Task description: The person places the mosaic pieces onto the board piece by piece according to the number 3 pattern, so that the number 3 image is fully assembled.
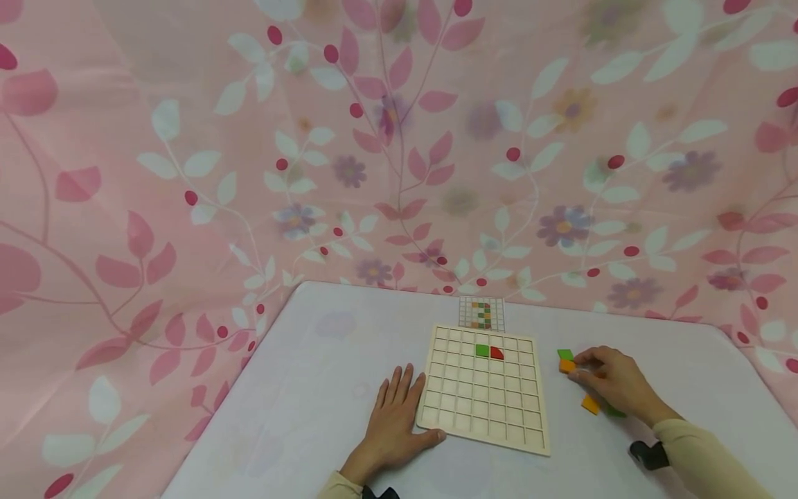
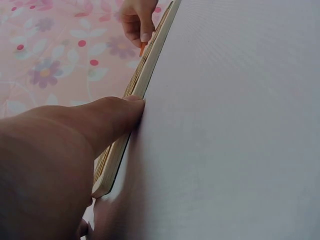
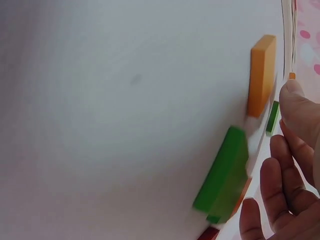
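Note:
A wooden grid board (image 1: 461, 388) lies on the table, with a green square tile (image 1: 483, 351) and a red quarter-round tile (image 1: 496, 353) side by side in an upper row. My left hand (image 1: 394, 423) rests at the board's left side with fingers spread, its thumb against the front edge. To the right of the board, my right hand (image 1: 614, 381) pinches an orange tile (image 1: 566, 366) between thumb and fingers; the left wrist view shows this orange tile (image 2: 143, 49) edge-on. A loose green tile (image 1: 564, 354) is just beyond it.
Another orange tile (image 1: 590, 405) and a green tile (image 1: 616, 411) lie beneath the right hand. In the right wrist view, a dark red piece (image 3: 209, 233) shows at the bottom edge. A small printed grid card (image 1: 464, 315) with a coloured pattern lies behind the board. Floral cloth (image 1: 374, 173) hangs behind.

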Demonstrator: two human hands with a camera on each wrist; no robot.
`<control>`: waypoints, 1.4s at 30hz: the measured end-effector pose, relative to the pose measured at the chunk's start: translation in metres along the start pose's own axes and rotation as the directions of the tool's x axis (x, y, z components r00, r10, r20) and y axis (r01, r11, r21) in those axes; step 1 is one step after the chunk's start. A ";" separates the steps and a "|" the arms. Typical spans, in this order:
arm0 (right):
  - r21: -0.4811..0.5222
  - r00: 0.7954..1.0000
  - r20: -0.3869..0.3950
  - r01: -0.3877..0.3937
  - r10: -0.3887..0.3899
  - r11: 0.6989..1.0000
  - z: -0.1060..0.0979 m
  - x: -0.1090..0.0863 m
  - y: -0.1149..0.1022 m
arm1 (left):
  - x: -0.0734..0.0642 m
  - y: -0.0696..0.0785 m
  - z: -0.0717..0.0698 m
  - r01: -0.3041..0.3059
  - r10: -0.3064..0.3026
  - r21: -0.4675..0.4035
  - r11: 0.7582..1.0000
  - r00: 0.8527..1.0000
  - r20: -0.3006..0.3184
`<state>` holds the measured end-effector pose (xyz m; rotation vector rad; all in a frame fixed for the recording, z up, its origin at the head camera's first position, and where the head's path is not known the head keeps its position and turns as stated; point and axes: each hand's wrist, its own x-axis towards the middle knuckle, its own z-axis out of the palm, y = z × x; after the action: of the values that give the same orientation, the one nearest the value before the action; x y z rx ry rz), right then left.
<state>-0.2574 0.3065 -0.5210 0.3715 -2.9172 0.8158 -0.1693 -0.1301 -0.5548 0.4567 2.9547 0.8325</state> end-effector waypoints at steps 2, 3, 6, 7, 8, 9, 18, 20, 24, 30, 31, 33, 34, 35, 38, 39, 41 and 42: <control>0.007 1.000 0.003 0.000 0.000 1.000 0.001 0.001 -0.002 | 0.000 0.001 -0.001 0.012 -0.012 -0.003 1.000 1.000 0.013; 0.008 1.000 0.004 0.001 -0.001 1.000 0.002 0.002 -0.004 | -0.001 0.001 -0.001 0.015 -0.015 -0.003 1.000 1.000 0.017; 0.009 1.000 -0.003 0.021 -0.021 1.000 0.006 0.005 -0.009 | -0.002 0.003 -0.004 0.019 -0.018 -0.010 1.000 1.000 0.023; 0.009 0.999 -0.011 0.032 -0.032 0.999 0.007 0.006 -0.010 | -0.003 0.004 -0.005 0.021 -0.020 -0.011 1.000 0.999 0.025; 0.008 0.999 -0.021 0.045 -0.045 0.999 0.008 0.007 -0.012 | -0.003 0.004 -0.006 0.019 -0.019 -0.010 1.000 0.999 0.025; 0.006 0.998 -0.032 0.057 -0.057 0.998 0.009 0.008 -0.014 | -0.003 0.005 -0.007 0.017 -0.017 -0.008 1.000 1.000 0.025; 0.040 0.997 -0.030 0.078 -0.077 0.996 0.017 0.018 -0.031 | -0.001 0.005 -0.007 0.027 -0.027 0.003 1.000 0.999 0.041; 0.045 0.996 -0.028 0.082 -0.081 0.996 0.020 0.021 -0.034 | -0.001 0.005 -0.007 0.029 -0.029 0.000 1.000 0.999 0.041; 0.064 0.997 -0.022 0.081 -0.080 0.995 0.025 0.028 -0.040 | -0.001 0.006 -0.008 0.028 -0.028 0.001 1.000 0.999 0.039; 0.091 0.999 0.023 0.046 -0.049 0.995 0.032 0.035 -0.051 | 0.000 0.007 -0.009 0.029 -0.029 0.001 1.000 0.999 0.045; 0.093 0.998 0.035 0.040 -0.043 0.995 0.033 0.036 -0.053 | 0.000 0.007 -0.009 0.030 -0.030 0.001 1.000 0.998 0.047; 0.101 0.998 0.052 0.032 -0.037 0.994 0.035 0.038 -0.058 | 0.000 0.007 -0.009 0.033 -0.033 0.002 0.999 0.998 0.049; 0.110 0.998 0.058 0.031 -0.038 0.993 0.036 0.039 -0.060 | 0.000 0.007 -0.009 0.035 -0.035 0.001 0.999 0.998 0.052; 0.115 0.997 0.061 0.030 -0.037 0.993 0.037 0.040 -0.061 | 0.000 0.008 -0.009 0.037 -0.037 -0.001 0.999 0.998 0.053; 0.133 0.997 0.052 0.046 -0.053 0.990 0.042 0.044 -0.066 | -0.001 0.008 -0.009 0.038 -0.037 -0.003 0.999 0.998 0.054; 0.142 0.997 0.045 0.057 -0.064 0.988 0.043 0.045 -0.068 | 0.000 0.008 -0.009 0.038 -0.037 -0.002 0.999 0.998 0.053; 0.147 0.995 0.031 0.086 -0.091 0.985 0.048 0.049 -0.070 | -0.001 0.008 -0.009 0.035 -0.035 0.002 0.999 0.998 0.049; 0.152 0.994 0.024 0.106 -0.111 0.983 0.049 0.050 -0.071 | 0.000 0.008 -0.009 0.034 -0.034 0.003 0.999 0.998 0.047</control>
<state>-0.2887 0.2113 -0.5199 0.5556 -2.8430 1.0246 -0.1678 -0.1287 -0.5430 0.4188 2.9118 0.8038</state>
